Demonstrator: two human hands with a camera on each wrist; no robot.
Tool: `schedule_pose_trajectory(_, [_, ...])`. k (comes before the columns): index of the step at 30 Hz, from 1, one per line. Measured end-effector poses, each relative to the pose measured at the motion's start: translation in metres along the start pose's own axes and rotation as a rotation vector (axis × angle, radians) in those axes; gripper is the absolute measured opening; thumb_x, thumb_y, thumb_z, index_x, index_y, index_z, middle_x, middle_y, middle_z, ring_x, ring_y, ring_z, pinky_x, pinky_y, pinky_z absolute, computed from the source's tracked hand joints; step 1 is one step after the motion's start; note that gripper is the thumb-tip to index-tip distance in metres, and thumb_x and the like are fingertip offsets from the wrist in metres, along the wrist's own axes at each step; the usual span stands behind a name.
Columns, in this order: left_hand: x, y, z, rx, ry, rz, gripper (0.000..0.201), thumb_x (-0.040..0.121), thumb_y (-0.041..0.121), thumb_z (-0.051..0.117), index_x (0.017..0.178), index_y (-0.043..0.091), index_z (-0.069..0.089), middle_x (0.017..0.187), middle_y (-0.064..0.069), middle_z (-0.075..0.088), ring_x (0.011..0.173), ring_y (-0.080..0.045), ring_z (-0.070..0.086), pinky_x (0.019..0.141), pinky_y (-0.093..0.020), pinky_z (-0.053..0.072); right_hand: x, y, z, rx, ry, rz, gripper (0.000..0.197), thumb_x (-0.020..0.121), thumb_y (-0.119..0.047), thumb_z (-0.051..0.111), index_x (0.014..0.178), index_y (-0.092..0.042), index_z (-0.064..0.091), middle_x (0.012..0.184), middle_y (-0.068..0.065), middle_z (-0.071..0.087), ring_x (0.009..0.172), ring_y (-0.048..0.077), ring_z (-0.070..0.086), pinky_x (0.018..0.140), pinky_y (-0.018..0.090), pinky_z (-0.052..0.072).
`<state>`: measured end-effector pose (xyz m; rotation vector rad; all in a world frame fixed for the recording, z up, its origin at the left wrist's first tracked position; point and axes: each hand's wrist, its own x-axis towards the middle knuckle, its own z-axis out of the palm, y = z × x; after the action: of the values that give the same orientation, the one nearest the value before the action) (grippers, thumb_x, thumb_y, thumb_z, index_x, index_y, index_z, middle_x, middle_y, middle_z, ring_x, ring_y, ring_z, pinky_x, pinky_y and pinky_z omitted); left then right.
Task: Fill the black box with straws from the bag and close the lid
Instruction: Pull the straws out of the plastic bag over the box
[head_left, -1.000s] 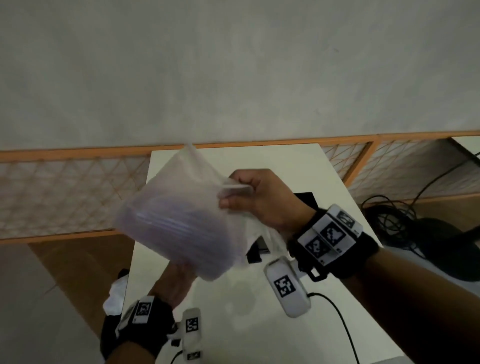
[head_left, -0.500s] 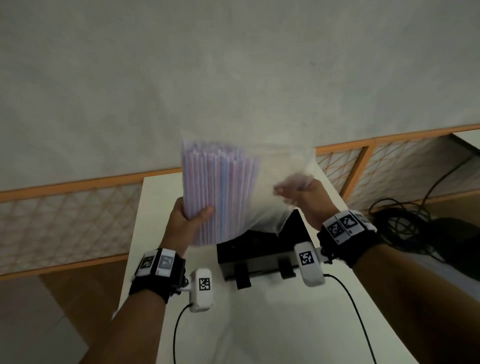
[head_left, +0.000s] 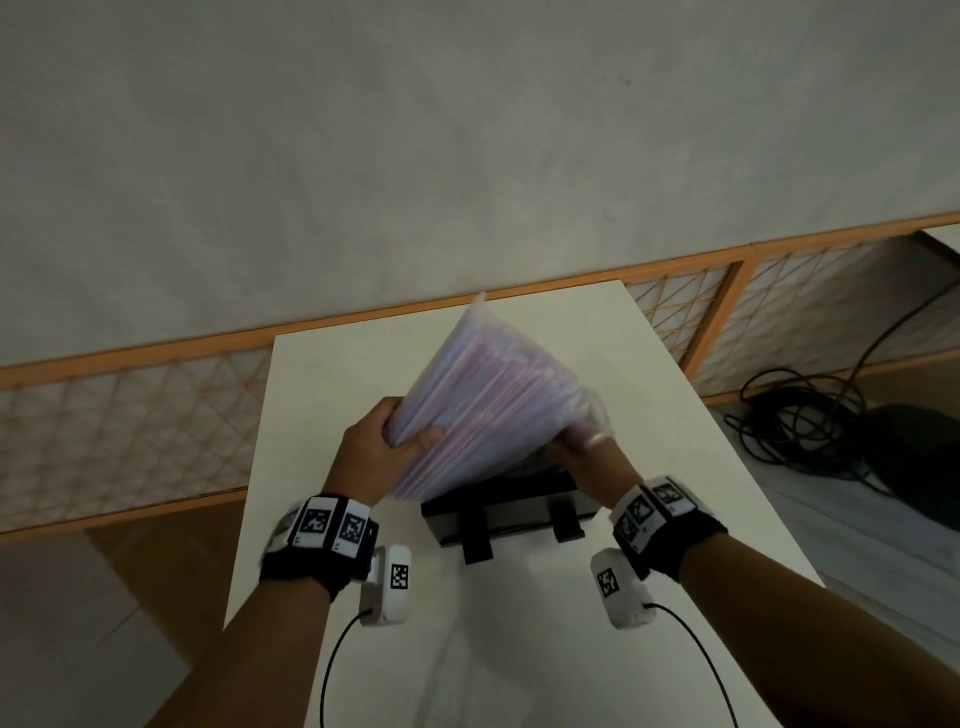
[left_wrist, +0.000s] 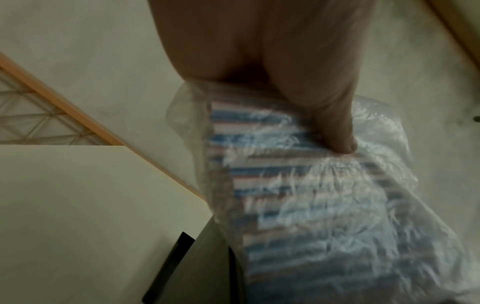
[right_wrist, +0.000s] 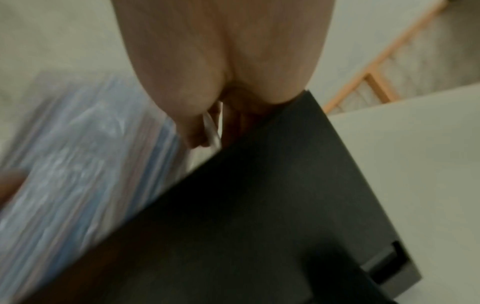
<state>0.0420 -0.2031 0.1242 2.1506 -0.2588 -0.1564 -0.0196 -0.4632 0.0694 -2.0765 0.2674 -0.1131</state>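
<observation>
A clear plastic bag (head_left: 483, 395) packed with pink and blue straws (left_wrist: 298, 185) is held tilted above the black box (head_left: 511, 512), its lower end pointing down toward the box. My left hand (head_left: 395, 447) grips the bag's left side, thumb pressed on the plastic. My right hand (head_left: 582, 452) pinches the loose plastic at the bag's lower right edge (right_wrist: 210, 127), just over the box (right_wrist: 259, 216). The box stands mid-table with two black latches on its near side; the bag hides its top, so I cannot tell how its lid stands.
The white table (head_left: 519, 649) is narrow, with floor on both sides. An orange-framed mesh fence (head_left: 130, 421) runs behind it against a grey wall. Coiled black cables (head_left: 810, 415) lie on the floor at the right. Sensor cables trail from both wrists.
The bag has tipped from upright to slanted and come down over the black box. Both hands have lowered with it and moved closer together.
</observation>
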Motion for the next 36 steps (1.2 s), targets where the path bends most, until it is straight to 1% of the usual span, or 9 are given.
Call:
schedule_pose_trajectory(4, [-0.001, -0.002, 0.004, 0.022, -0.225, -0.067, 0.049, 0.073, 0.049, 0.071, 0.113, 0.023, 0.057, 0.102, 0.006, 0.063, 0.088, -0.004, 0.060, 0.079, -0.025, 0.051, -0.009, 0.000, 0.012, -0.408, -0.121, 0.014, 0.028, 0.097, -0.023, 0.043, 0.109, -0.004, 0.059, 0.099, 0.023, 0.065, 0.090, 0.036, 0.062, 0.074, 0.038, 0.048])
schedule_pose_trajectory(7, [-0.004, -0.008, 0.000, -0.045, -0.345, -0.152, 0.063, 0.066, 0.064, 0.069, 0.119, 0.035, 0.052, 0.112, 0.011, 0.062, 0.095, 0.000, 0.058, 0.084, -0.022, 0.047, -0.017, -0.007, 0.009, -0.507, -0.199, 0.111, 0.035, 0.099, -0.025, 0.035, 0.120, -0.003, 0.053, 0.111, 0.018, 0.062, 0.102, 0.033, 0.059, 0.084, 0.037, 0.045])
schedule_pose_trajectory(10, [-0.010, -0.018, -0.005, -0.061, -0.356, -0.195, 0.082, 0.052, 0.078, 0.065, 0.122, 0.037, 0.052, 0.115, 0.010, 0.064, 0.100, -0.008, 0.062, 0.093, -0.033, 0.049, -0.025, -0.009, 0.012, -0.497, -0.227, 0.111, 0.035, 0.099, -0.028, 0.035, 0.119, -0.005, 0.053, 0.113, 0.016, 0.062, 0.103, 0.031, 0.059, 0.087, 0.036, 0.046])
schedule_pose_trajectory(18, [-0.051, -0.040, -0.036, -0.115, -0.385, -0.224, 0.072, 0.044, 0.085, 0.063, 0.105, 0.047, 0.053, 0.106, 0.019, 0.063, 0.095, 0.000, 0.062, 0.079, -0.018, 0.047, -0.072, -0.011, 0.040, -0.234, -0.209, -0.078, 0.026, 0.094, -0.030, 0.048, 0.107, -0.009, 0.056, 0.087, 0.013, 0.065, 0.077, 0.024, 0.062, 0.070, 0.039, 0.051])
schedule_pose_trajectory(20, [-0.053, -0.042, -0.039, -0.089, -0.363, -0.201, 0.076, 0.043, 0.085, 0.062, 0.107, 0.045, 0.055, 0.107, 0.016, 0.065, 0.095, -0.003, 0.063, 0.083, -0.023, 0.049, -0.071, -0.013, 0.038, -0.154, -0.168, -0.032, 0.015, 0.090, -0.024, 0.057, 0.095, -0.010, 0.061, 0.080, 0.006, 0.064, 0.070, 0.009, 0.061, 0.067, 0.027, 0.052])
schedule_pose_trajectory(22, [-0.051, -0.036, -0.042, -0.075, -0.302, -0.163, 0.063, 0.056, 0.075, 0.067, 0.108, 0.041, 0.057, 0.105, 0.015, 0.066, 0.094, -0.003, 0.064, 0.084, -0.025, 0.050, -0.069, -0.011, 0.031, -0.052, -0.101, 0.112, 0.016, 0.082, -0.018, 0.068, 0.083, -0.003, 0.066, 0.074, 0.007, 0.067, 0.063, 0.008, 0.061, 0.062, 0.025, 0.051])
schedule_pose_trajectory(27, [-0.049, -0.014, -0.048, -0.060, -0.200, -0.025, 0.032, 0.069, 0.051, 0.068, 0.099, 0.041, 0.060, 0.097, 0.017, 0.067, 0.084, 0.004, 0.065, 0.072, -0.016, 0.051, -0.072, -0.012, 0.005, 0.353, -0.087, 0.157, 0.010, 0.079, 0.000, 0.069, 0.089, 0.004, 0.069, 0.083, 0.017, 0.071, 0.075, 0.025, 0.069, 0.073, 0.042, 0.057])
schedule_pose_trajectory(33, [-0.054, -0.011, -0.048, -0.167, -0.152, 0.008, 0.029, 0.069, 0.041, 0.075, 0.095, 0.037, 0.062, 0.082, 0.026, 0.070, 0.080, 0.010, 0.065, 0.067, -0.007, 0.050, -0.080, -0.014, -0.012, 0.458, -0.153, 0.118, 0.015, 0.078, 0.001, 0.069, 0.088, 0.012, 0.064, 0.078, 0.021, 0.065, 0.075, 0.028, 0.060, 0.069, 0.037, 0.052])
schedule_pose_trajectory(36, [-0.056, -0.012, -0.053, -0.202, -0.087, 0.030, 0.034, 0.061, 0.055, 0.074, 0.090, 0.040, 0.062, 0.082, 0.035, 0.067, 0.079, 0.010, 0.065, 0.064, -0.006, 0.050, -0.082, -0.018, -0.022, 0.543, -0.144, 0.167, 0.023, 0.072, -0.007, 0.077, 0.092, 0.000, 0.068, 0.083, 0.011, 0.070, 0.083, 0.025, 0.064, 0.074, 0.034, 0.054])
